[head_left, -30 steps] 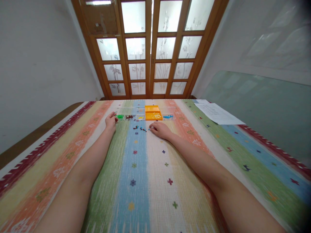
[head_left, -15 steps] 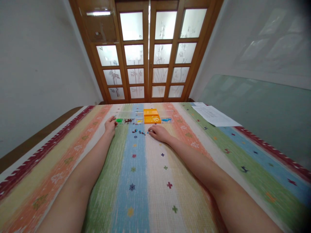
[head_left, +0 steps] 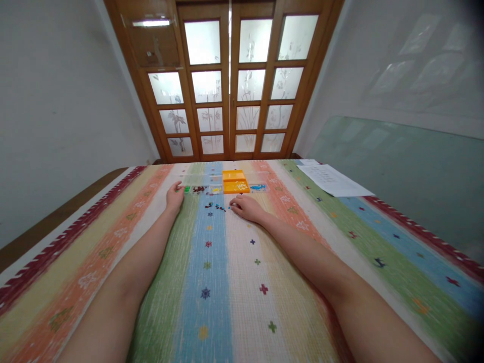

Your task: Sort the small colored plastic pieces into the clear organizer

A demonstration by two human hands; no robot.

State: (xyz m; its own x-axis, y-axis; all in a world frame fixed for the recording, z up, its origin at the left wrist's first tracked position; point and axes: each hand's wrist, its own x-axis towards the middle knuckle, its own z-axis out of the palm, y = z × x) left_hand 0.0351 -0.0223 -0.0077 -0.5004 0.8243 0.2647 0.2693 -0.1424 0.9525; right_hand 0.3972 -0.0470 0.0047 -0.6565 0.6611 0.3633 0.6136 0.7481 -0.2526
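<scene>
Small loose coloured beads [head_left: 216,205] lie scattered on the striped woven cloth [head_left: 212,282], just before a long clear compartment tray [head_left: 196,179]. Tiny, light, hard, likely to roll: best pinched singly by fingertips. The right hand [head_left: 246,205] rests fingers-down beside them, the left hand [head_left: 175,194] at the tray's left end; whether either pinches anything, I cannot tell

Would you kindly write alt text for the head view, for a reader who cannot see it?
A person's left hand sits at a clear bead organiser and the right hand rests beside loose beads, on a striped tablecloth.
</scene>
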